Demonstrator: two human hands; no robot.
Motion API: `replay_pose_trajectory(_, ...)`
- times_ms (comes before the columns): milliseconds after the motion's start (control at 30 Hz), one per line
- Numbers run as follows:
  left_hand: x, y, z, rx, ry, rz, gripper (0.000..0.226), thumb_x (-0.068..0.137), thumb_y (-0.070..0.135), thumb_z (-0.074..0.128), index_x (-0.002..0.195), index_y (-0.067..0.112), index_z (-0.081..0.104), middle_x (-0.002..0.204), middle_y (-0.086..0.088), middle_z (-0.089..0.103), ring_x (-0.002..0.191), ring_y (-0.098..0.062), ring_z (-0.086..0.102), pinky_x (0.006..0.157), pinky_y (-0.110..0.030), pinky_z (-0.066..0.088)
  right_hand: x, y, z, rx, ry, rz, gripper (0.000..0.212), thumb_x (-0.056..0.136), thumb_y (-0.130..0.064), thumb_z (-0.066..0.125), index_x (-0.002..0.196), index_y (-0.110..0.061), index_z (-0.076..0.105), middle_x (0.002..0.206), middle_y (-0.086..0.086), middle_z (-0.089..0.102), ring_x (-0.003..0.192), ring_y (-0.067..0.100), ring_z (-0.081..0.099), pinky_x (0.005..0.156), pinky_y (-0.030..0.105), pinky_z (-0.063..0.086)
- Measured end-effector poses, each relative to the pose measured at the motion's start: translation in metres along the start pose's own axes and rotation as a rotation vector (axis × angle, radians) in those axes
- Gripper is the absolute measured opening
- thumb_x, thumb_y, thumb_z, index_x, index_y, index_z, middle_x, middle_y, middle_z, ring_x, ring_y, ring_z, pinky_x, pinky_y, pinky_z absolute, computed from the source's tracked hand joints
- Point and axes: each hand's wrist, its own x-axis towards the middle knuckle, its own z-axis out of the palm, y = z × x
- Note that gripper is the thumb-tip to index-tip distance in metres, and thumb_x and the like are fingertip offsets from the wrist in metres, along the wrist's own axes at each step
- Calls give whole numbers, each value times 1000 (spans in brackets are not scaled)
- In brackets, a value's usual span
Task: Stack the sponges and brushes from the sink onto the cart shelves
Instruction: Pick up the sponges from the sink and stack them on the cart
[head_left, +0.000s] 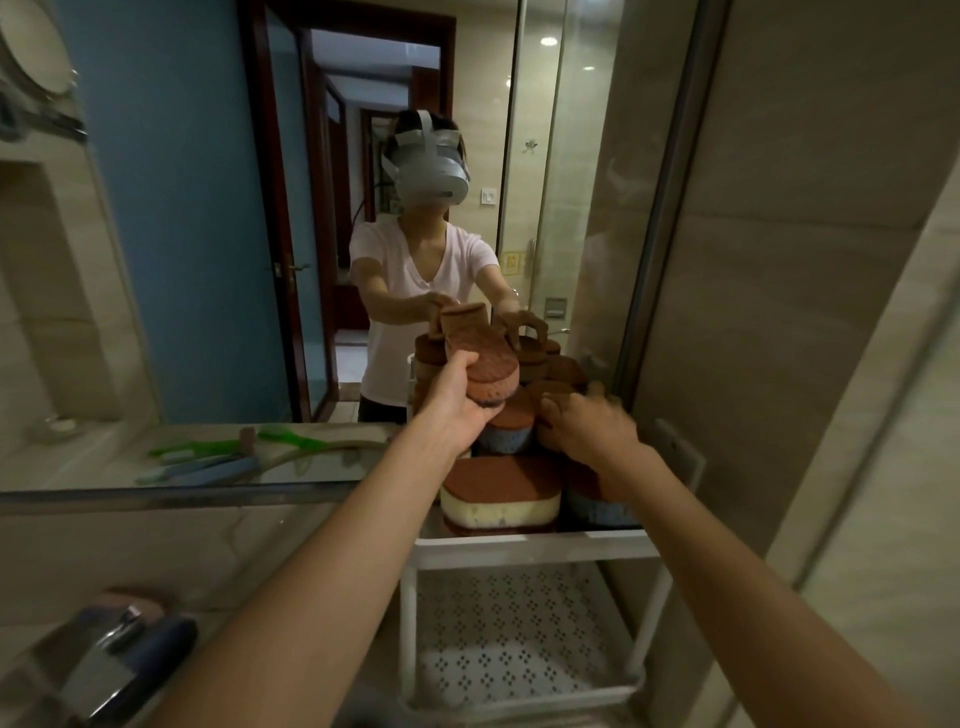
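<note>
A big mirror (311, 208) is on the wall past my hands, and it shows a person in a light shirt reaching out the same way I do. Down by my left arm the shiny tap (98, 670) sticks out over the sink, and a dark brush handle (161, 649) lies just beside it. Far off to the left of my left hand, green and blue brushes (208, 462) lie on the counter (78, 457) by the mirror.

The white cart (530, 551) stands under both my hands. Its top shelf is full of sponges. A brown and cream sponge (501, 493) sits at the front, just below my left hand. A blue sponge with a brown top (511, 431) sits behind it, between my two hands. More brown sponges are piled at the back against the mirror, so there is little room up there. The lower shelf (519, 649) with small holes is far below my hands.

My left hand (457, 400) is my left grip. It is wrapped around a round brown sponge (485, 369) and holds it up, tilted, above the pile. My thumb lies on its edge.

My right hand (587, 426) is my right grip. Its fingers are curled down onto a sponge at the right side of the top shelf. It looks blurry, so I cannot tell if it is squeezing that sponge or only touching it.
</note>
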Motion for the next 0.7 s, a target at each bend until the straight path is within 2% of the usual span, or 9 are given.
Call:
replay_pose_trajectory(67,-2,2,2,36,-14,5,43,94,18,45,136,10,42,137,-16,51,126,-29,49,104,-43,40,-1,4,-4,41,34,-15,29,92,-39,38,115,-25,50,132,18,46,123,40,38,101,52,33)
replay_pose_trajectory(200,-4,1,12,227,-1,44,42,93,18,48,134,9,45,130,-14,57,113,-27,57,82,-37,50,-21,1,-19,605,396,-172,32,92,-18,47,123,-18,53,126,7,55,113,23,52,93,32,41)
replay_pose_trajectory(300,-9,-2,27,355,-57,27,41,93,21,48,133,10,48,126,-13,62,99,-23,63,63,-30,51,-32,-3,-29,730,341,-320,35,88,-17,58,122,-19,50,116,-2,53,106,13,52,84,18,43)
replay_pose_trajectory(367,-13,-5,37,419,-134,5,40,96,27,41,133,12,49,128,-11,60,104,-22,60,69,-30,50,-31,2,-30,739,315,-292,32,87,-25,61,116,-17,50,108,-4,54,97,12,54,73,14,43)
replay_pose_trajectory(467,-21,-7,46,459,-295,-25,46,100,34,28,138,11,42,132,-11,54,112,-24,56,88,-35,46,-30,14,-31,819,393,-208,29,84,-30,65,104,-15,51,104,0,59,94,17,60,72,25,52)
replay_pose_trajectory(533,-22,-10,49,470,-322,-7,49,101,34,24,140,6,36,140,-13,46,128,-28,46,104,-37,37,-29,22,-31,786,474,-148,32,85,-26,65,111,-12,53,105,-2,58,97,16,59,71,24,48)
replay_pose_trajectory(567,-20,-12,50,529,-297,48,49,102,32,24,140,4,36,139,-12,46,130,-28,43,106,-37,35,-28,27,-30,761,494,-111,37,86,-26,64,118,-12,53,107,-2,58,99,14,57,73,22,45)
replay_pose_trajectory(633,-14,-14,46,916,-179,273,44,101,29,25,138,8,37,137,-12,48,125,-30,46,101,-39,39,-26,34,-27,739,495,-33,43,88,-30,60,128,-17,51,115,2,61,104,16,59,77,23,44)
replay_pose_trajectory(700,-5,-19,35,1491,-143,465,44,101,30,24,140,15,35,144,-12,41,133,-31,37,103,-41,33,-26,40,-20,704,514,27,38,90,-42,54,121,-19,59,111,6,67,103,22,62,81,29,47)
